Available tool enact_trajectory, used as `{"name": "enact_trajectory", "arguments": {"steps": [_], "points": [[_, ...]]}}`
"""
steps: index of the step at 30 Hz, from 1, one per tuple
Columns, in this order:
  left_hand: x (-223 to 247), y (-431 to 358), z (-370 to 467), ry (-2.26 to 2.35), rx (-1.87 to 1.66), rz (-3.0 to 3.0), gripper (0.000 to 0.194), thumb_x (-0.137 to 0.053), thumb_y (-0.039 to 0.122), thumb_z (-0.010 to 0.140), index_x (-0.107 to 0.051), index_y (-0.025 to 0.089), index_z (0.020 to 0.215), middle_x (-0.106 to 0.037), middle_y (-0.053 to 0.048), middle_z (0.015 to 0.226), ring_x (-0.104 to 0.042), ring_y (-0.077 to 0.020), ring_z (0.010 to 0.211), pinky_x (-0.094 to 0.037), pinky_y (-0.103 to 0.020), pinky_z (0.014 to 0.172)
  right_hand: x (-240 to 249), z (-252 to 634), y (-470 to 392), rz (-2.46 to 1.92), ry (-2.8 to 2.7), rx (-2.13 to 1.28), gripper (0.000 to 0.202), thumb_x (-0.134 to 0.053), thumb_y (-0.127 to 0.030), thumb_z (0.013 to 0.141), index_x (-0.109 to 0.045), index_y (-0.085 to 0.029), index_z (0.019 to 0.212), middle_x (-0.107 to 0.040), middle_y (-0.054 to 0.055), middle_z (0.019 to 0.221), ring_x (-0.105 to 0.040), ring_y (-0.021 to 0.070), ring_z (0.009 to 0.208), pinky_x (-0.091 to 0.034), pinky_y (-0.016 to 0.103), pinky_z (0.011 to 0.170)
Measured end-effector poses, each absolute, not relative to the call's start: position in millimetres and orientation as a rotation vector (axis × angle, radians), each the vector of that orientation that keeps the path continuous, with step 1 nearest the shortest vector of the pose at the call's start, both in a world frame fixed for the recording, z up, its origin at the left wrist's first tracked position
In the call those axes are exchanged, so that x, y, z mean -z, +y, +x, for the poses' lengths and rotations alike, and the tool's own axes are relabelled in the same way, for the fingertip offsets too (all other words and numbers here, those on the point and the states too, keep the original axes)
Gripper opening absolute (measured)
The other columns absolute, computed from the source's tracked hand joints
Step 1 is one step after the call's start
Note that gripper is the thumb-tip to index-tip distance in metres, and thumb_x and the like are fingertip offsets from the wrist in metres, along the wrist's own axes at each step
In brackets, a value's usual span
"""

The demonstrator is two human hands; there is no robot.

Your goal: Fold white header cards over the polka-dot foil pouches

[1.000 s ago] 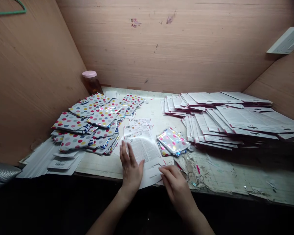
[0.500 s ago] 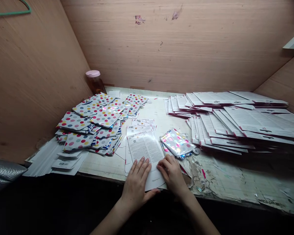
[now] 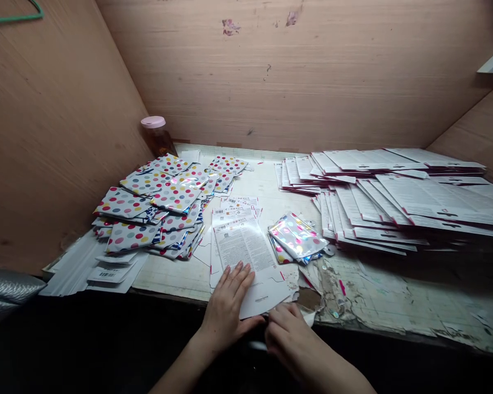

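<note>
L hand [image 3: 225,306]: flat, fingers spread, palm down on the printed card sleeve [image 3: 246,257]; pins it so it won't slide on the worktop [image 3: 378,295].
R hand [image 3: 290,334]: at near edge of the sleeve, fingers curled loosely by its white tab end; can't tell if it pinches the edge or just rests there.
Card sleeve: lies flat at front-centre of worktop, print side up, glossy film over it, atop a short stack of like cards fanned behind.
Foil pack [image 3: 296,236]: shiny dotted packs just right of the sleeve, close to R hand, within easy reach.
Dotted packs [image 3: 160,205]: big loose heap at left, well apart from hands.
Backing cards [image 3: 394,200]: fanned rows at right, overlapped so each edge shows.
Jar [image 3: 156,135]: pink lid, back corner, out of the way.
</note>
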State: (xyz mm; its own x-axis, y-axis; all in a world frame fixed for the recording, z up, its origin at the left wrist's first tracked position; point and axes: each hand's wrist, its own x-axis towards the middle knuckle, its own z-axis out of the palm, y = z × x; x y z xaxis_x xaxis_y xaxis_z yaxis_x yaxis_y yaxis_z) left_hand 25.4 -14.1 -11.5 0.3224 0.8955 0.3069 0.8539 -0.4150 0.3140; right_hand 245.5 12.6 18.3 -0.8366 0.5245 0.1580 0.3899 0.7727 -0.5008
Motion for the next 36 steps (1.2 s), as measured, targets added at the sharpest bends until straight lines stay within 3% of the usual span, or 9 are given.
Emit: {"name": "enact_trajectory", "arguments": {"steps": [7, 11, 15, 17, 22, 26, 30, 34, 36], "points": [[8.7, -25.3, 22.4, 1.29, -0.901, 2.562, 0.046, -0.062, 0.033, 0.088, -0.053, 0.019, 0.132, -0.065, -0.013, 0.121, -0.055, -0.0274, 0.123, -0.039, -0.053, 0.109, -29.9, 263.6, 20.9, -0.944, -2.487, -0.773, 0.021, -0.056, -0.013, 0.088, -0.056, -0.022, 0.107, -0.057, 0.007, 0.104, -0.052, 0.0231, 0.097, -0.046, 0.036, 0.082], [5.2, -30.8, 28.8, 1.534, -1.074, 2.426, 0.026, -0.057, 0.021, 0.09, -0.065, 0.021, 0.115, -0.069, -0.006, 0.092, -0.063, -0.0201, 0.089, -0.053, -0.039, 0.085, -12.7, 237.3, 29.5, -0.875, -2.408, -0.55, 0.009, -0.052, -0.017, 0.092, -0.061, -0.021, 0.092, -0.058, 0.005, 0.089, -0.052, 0.0215, 0.084, -0.047, 0.035, 0.073], [3.4, -22.7, 33.6, 1.752, -1.076, 2.2, 0.017, -0.052, 0.02, 0.093, -0.068, 0.02, 0.087, -0.065, -0.003, 0.078, -0.061, -0.0157, 0.074, -0.051, -0.028, 0.066, 1.6, 221.2, 37.4, -0.966, -2.304, -0.458, 0.025, -0.041, -0.018, 0.098, -0.057, -0.02, 0.08, -0.058, 0.004, 0.079, -0.053, 0.019, 0.077, -0.047, 0.031, 0.068], [6.1, -15.7, 37.5, 1.856, -1.09, 2.14, 0.015, -0.053, 0.022, 0.094, -0.067, 0.019, 0.097, -0.065, -0.004, 0.082, -0.062, -0.0164, 0.075, -0.052, -0.029, 0.068, 6.9, 215.7, 40.3, -1.045, -2.272, -0.397, 0.021, -0.041, -0.02, 0.098, -0.059, -0.019, 0.087, -0.058, 0.006, 0.081, -0.053, 0.0201, 0.077, -0.048, 0.033, 0.068], [17.7, -15.0, 39.3, 1.962, -1.151, 2.269, 0.026, -0.057, 0.017, 0.09, -0.065, 0.021, 0.115, -0.067, -0.01, 0.118, -0.059, -0.0285, 0.114, -0.047, -0.048, 0.098, 15.0, 210.1, 36.1, -1.185, -2.217, -0.191, 0.019, -0.049, -0.015, 0.093, -0.064, -0.019, 0.103, -0.059, 0.016, 0.108, -0.053, 0.0317, 0.099, -0.048, 0.051, 0.081], [18.1, -35.9, 16.3, 1.518, -0.828, 2.691, 0.055, -0.057, 0.028, 0.091, -0.043, 0.015, 0.142, -0.061, -0.011, 0.132, -0.056, -0.0269, 0.124, -0.047, -0.041, 0.105, 11.8, 222.3, 20.1, -1.055, -2.307, -0.114, 0.029, -0.054, -0.012, 0.089, -0.064, -0.021, 0.114, -0.063, 0.013, 0.121, -0.052, 0.0316, 0.119, -0.049, 0.05, 0.094], [6.5, -56.8, 8.1, 1.36, -0.865, 2.779, 0.05, -0.034, 0.011, 0.097, -0.038, 0.02, 0.146, -0.066, -0.006, 0.126, -0.059, -0.02, 0.121, -0.047, -0.033, 0.104, 0.4, 225.7, 1.8, -0.839, -2.445, 0.023, 0.041, -0.057, -0.022, 0.088, -0.057, -0.013, 0.128, -0.056, 0.016, 0.136, -0.044, 0.0335, 0.132, -0.05, 0.051, 0.099], [-23.2, -62.7, 30.6, 1.348, -1.137, 2.64, 0.049, -0.028, 0.012, 0.098, -0.042, 0.024, 0.143, -0.072, -0.005, 0.115, -0.064, -0.0213, 0.113, -0.05, -0.037, 0.1, -22.3, 221.5, 1.0, -0.657, -2.417, 0.202, 0.041, -0.04, -0.008, 0.091, -0.054, 0.0, 0.128, -0.062, 0.021, 0.128, -0.05, 0.031, 0.129, -0.053, 0.043, 0.097], [-40.7, -54.4, 33.4, 1.443, -1.367, 2.529, 0.048, -0.036, 0.015, 0.097, -0.043, 0.027, 0.143, -0.071, -0.004, 0.116, -0.065, -0.0221, 0.111, -0.05, -0.039, 0.1, -40.4, 232.4, 12.2, -0.627, -2.346, 0.218, 0.043, -0.037, -0.005, 0.091, -0.052, 0.002, 0.131, -0.063, 0.021, 0.126, -0.05, 0.0302, 0.129, -0.052, 0.043, 0.099]]}}
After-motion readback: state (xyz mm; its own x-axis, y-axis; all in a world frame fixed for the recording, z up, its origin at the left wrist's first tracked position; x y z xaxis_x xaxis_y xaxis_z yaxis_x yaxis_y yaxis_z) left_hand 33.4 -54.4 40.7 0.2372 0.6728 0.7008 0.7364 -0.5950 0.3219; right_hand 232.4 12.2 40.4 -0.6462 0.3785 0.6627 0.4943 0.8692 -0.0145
